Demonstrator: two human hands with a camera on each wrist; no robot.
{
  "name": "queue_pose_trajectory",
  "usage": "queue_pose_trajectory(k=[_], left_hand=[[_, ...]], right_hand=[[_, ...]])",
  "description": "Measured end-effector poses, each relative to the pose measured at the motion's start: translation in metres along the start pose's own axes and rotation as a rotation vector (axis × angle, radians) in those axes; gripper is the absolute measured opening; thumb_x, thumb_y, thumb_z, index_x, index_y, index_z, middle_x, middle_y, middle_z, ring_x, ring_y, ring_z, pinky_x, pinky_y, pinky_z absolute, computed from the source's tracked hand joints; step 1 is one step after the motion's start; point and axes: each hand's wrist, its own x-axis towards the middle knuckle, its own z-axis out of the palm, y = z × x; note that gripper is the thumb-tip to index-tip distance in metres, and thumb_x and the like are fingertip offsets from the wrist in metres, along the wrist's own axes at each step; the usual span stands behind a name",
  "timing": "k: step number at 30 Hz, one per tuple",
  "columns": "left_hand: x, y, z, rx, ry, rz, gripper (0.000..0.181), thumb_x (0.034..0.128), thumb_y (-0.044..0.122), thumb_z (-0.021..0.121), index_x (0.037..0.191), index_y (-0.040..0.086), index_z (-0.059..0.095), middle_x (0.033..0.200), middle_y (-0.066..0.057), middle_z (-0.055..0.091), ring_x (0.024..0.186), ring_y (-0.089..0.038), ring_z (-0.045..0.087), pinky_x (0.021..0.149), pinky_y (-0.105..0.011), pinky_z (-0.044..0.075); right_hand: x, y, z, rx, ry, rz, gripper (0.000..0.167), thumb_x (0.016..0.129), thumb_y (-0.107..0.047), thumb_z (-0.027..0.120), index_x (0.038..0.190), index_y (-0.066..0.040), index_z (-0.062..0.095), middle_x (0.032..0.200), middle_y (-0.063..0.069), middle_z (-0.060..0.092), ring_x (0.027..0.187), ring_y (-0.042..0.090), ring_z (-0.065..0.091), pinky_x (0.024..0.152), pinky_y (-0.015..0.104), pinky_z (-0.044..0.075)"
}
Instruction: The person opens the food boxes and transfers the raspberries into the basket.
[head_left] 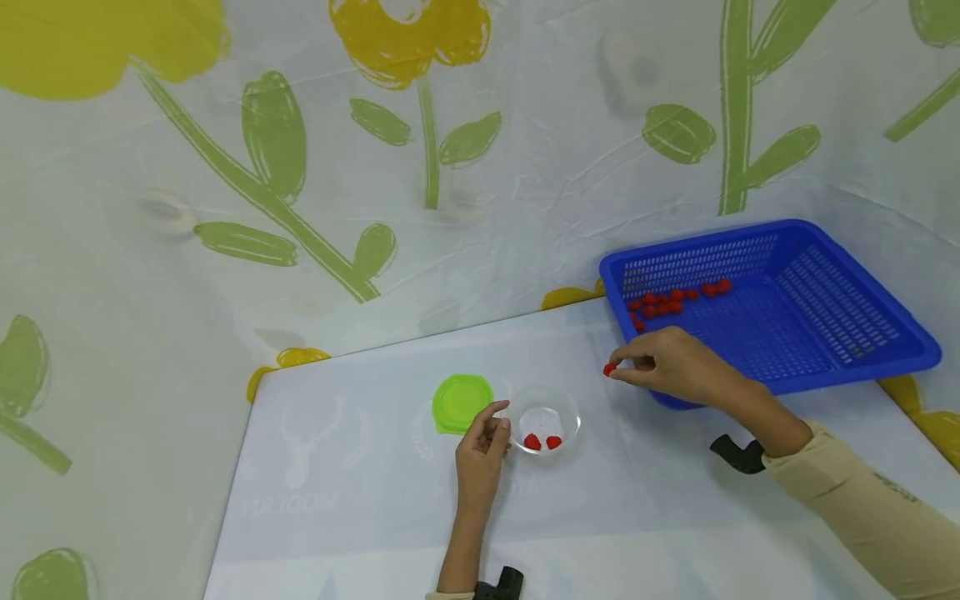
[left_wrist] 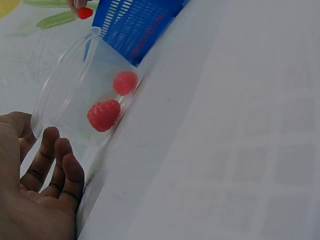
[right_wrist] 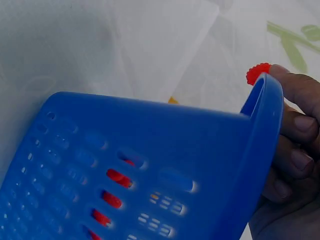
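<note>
A clear plastic bowl (head_left: 564, 407) stands on the table with two red raspberries inside; in the left wrist view one raspberry (left_wrist: 104, 115) shows its bumpy skin through the wall. My left hand (head_left: 482, 462) pinches the bowl's rim at its left side, the other fingers loosely bent beside it. Between thumb and fingertips my right hand (head_left: 678, 364) pinches another raspberry (head_left: 609, 369), just off the near left rim of the blue basket (head_left: 810, 333). In the right wrist view the basket's wall hides part of that hand.
More raspberries (head_left: 663, 307) lie in the basket's left part. A bright green lid (head_left: 459, 403) lies left of the bowl, behind my left hand. Behind the white table (head_left: 360, 508) hangs a cloth (head_left: 510, 192) printed with flowers.
</note>
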Motion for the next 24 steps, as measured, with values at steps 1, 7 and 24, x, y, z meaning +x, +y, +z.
queue_pose_trajectory(k=[1,7,24], left_hand=[[0.000,0.000,0.000,0.003,0.000,0.000,0.024,0.0978,0.006,0.064,0.122,0.005,0.068,0.082,-0.008,0.057,0.069,-0.027,0.055,0.062,-0.019,0.049],[0.002,-0.020,-0.001,0.020,-0.002,0.009,0.026,0.0986,0.008,0.063,0.124,0.007,0.067,0.083,-0.007,0.058,0.069,-0.023,0.055,0.061,-0.021,0.049],[0.002,-0.023,-0.001,0.009,-0.005,0.014,0.026,0.0988,0.008,0.063,0.125,0.008,0.067,0.082,-0.007,0.057,0.068,-0.025,0.054,0.061,-0.019,0.048]], right_hand=[[0.000,0.001,-0.001,0.007,0.002,0.009,0.014,0.087,-0.015,0.079,0.101,-0.014,0.079,0.064,-0.011,0.049,0.057,0.008,0.044,0.050,0.022,0.037],[-0.003,0.010,-0.008,0.011,0.030,0.019,0.014,0.087,-0.013,0.079,0.100,-0.016,0.080,0.062,-0.012,0.047,0.051,0.007,0.040,0.047,0.022,0.034],[-0.010,0.036,-0.038,-0.042,0.109,0.059,0.017,0.089,-0.023,0.078,0.104,-0.014,0.079,0.063,-0.009,0.049,0.049,0.007,0.038,0.044,0.024,0.033]])
